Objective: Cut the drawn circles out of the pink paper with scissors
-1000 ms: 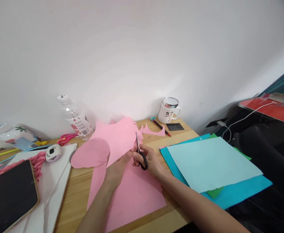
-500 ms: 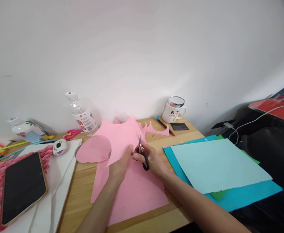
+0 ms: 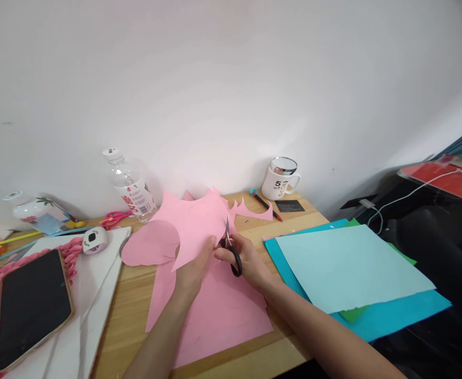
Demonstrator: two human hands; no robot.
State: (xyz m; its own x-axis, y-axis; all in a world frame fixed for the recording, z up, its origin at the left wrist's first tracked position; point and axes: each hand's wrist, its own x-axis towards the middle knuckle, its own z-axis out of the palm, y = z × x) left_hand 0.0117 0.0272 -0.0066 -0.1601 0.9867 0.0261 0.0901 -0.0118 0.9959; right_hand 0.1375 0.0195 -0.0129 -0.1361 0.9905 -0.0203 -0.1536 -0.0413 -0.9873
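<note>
My left hand (image 3: 193,271) pinches the lower edge of a pink paper piece (image 3: 195,223) and holds it raised over the desk. Right beside it, my right hand (image 3: 249,260) grips black-handled scissors (image 3: 231,247), blades pointing up into the pink paper's right edge. Under both hands lies a larger pink sheet (image 3: 219,310) flat on the wooden desk (image 3: 132,295). A rounded pink cut-out (image 3: 148,250) lies to the left, and a spiky pink offcut (image 3: 254,210) lies behind the scissors.
Light blue, teal and green sheets (image 3: 345,266) are stacked at the right. A white mug (image 3: 280,179), a pen (image 3: 266,202) and a clear bottle (image 3: 130,187) stand near the wall. A phone (image 3: 29,305) lies on pink knitting at the left, beside a white board (image 3: 92,284) and pink scissors (image 3: 114,217).
The scissors have advanced a little along the pink paper's edge, the blades closing. The view has shifted slightly; both hands stay in the same place.
</note>
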